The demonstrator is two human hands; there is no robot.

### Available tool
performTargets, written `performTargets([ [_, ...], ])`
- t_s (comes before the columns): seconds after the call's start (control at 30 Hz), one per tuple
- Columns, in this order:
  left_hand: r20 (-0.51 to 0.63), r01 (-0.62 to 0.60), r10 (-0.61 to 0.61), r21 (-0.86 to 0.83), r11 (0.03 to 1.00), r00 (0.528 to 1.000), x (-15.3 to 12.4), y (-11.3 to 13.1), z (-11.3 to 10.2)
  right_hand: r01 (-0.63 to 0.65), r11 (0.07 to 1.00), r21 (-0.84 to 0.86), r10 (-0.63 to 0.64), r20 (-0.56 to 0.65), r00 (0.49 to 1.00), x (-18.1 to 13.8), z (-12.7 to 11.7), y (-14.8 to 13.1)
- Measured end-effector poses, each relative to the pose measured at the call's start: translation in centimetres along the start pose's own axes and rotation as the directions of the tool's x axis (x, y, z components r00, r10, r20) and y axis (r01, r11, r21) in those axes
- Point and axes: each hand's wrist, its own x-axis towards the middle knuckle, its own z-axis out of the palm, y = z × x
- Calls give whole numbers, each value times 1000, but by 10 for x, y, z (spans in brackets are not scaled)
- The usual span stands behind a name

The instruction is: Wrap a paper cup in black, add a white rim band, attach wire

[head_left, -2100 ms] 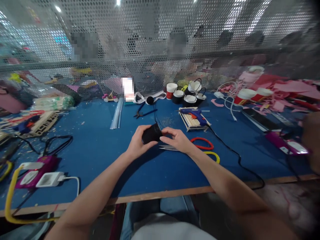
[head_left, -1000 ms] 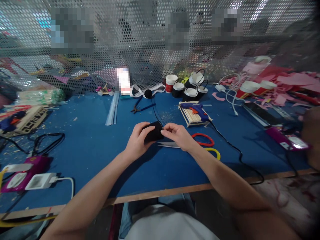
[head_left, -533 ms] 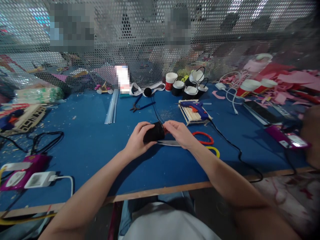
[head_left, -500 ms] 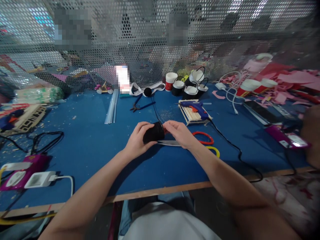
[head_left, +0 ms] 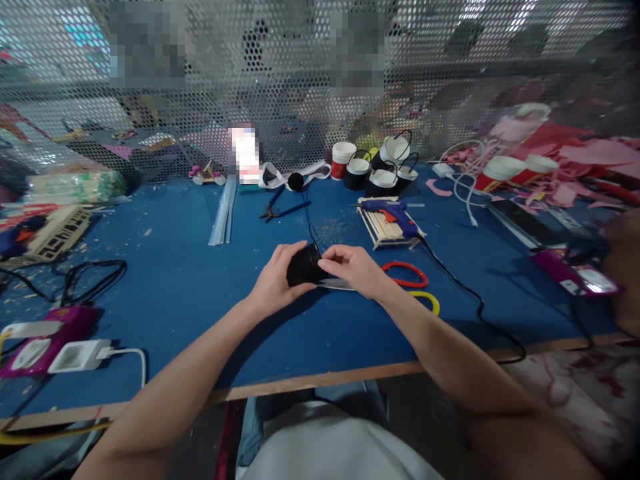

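My left hand (head_left: 275, 277) is wrapped round a black-covered cup (head_left: 303, 265), tipped on its side above the blue table. From a small black ball of cord (head_left: 295, 182), a thin black cord (head_left: 310, 223) runs down to the cup's right end. There my right hand (head_left: 353, 267) pinches with thumb and forefinger, seemingly on the cord; the fingertips partly hide it. Under the right hand lie scissors, with a red handle loop (head_left: 407, 272), a yellow loop and blades partly covered.
Blue-handled pliers (head_left: 273, 212) and clear glue sticks (head_left: 223, 212) lie behind the hands. A glue gun (head_left: 395, 217) rests on a stick rack, its cable trailing right. Several black cups with cord handles (head_left: 384, 179) stand near the mesh screen. Purple power strips (head_left: 37, 340) sit at both sides.
My right hand's fingers have shifted slightly left over the cup's end, from behind its rim to its near face. The cup has tilted a little in my left hand.
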Motion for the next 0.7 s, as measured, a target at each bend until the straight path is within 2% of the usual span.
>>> performTargets([
  [0.1,34,-26,24,56,998,999,0,1,-2,44,997,-59,-44,1,999,-2,1,-1],
  [0.2,33,-98,96,69,993,995,1,3,-8,131,971,-199,-131,13,991,-5,2,-5],
  [0.33,40,-183,181,50,982,983,6,5,-18,286,896,-341,-255,132,958,-11,1,-13],
  [0.5,39,-242,243,-21,970,969,8,5,-22,355,864,-358,-286,231,930,-14,-3,-21],
  [0.63,-15,-221,221,-96,970,975,8,5,-21,367,862,-349,-291,250,923,-14,-5,-20],
  [0.7,4,-215,216,-98,972,976,8,7,-22,359,869,-341,-280,259,924,-14,-5,-20],
])
